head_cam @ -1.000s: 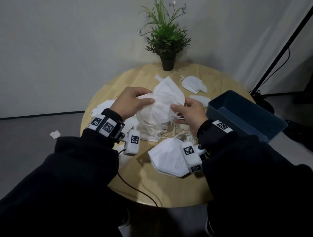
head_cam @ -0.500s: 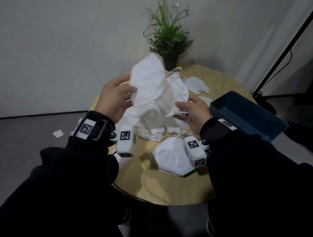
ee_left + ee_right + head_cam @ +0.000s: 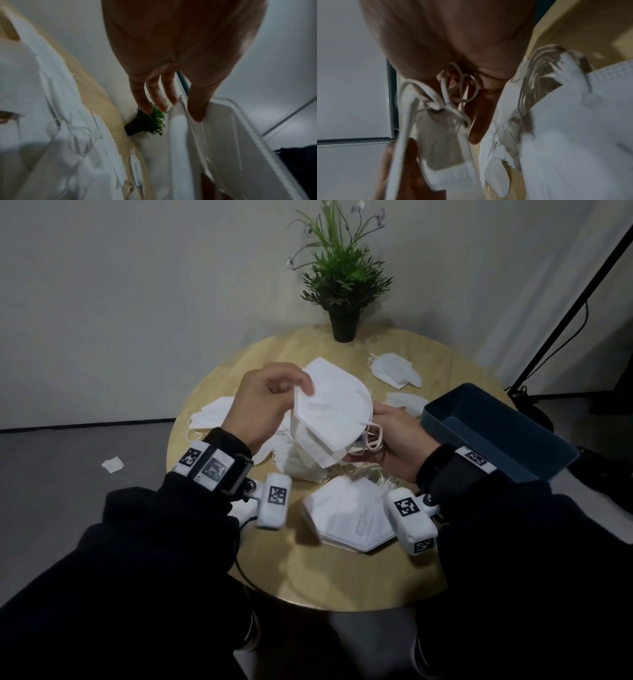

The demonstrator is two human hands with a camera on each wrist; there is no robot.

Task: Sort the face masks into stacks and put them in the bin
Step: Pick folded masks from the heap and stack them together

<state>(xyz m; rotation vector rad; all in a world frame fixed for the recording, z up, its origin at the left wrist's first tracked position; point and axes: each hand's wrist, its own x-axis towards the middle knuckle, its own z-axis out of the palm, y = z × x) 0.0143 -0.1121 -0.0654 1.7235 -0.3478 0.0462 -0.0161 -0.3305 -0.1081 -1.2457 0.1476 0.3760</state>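
Observation:
Above the round wooden table point(image 3: 329, 573), both hands hold a small stack of folded white face masks point(image 3: 329, 422). My left hand point(image 3: 270, 402) pinches the top mask's left edge point(image 3: 178, 119) between thumb and fingers. My right hand point(image 3: 394, 436) grips the stack's right side, with ear loops point(image 3: 460, 89) bunched against the palm. A flat stack of masks point(image 3: 346, 515) lies near the table's front. More loose masks sit under the hands point(image 3: 294, 463), at the left point(image 3: 212, 416) and at the back right point(image 3: 394, 369). The dark blue bin point(image 3: 493, 429) stands at the right edge.
A potted green plant point(image 3: 342, 285) stands at the table's far edge. A black stand with a cable point(image 3: 561, 313) leans at the right wall. A white scrap point(image 3: 113, 464) lies on the grey floor at the left.
My left hand lifted one mask high, then brought it down onto the masks in my right hand. The two hands now hold the stack together lower, over the table.

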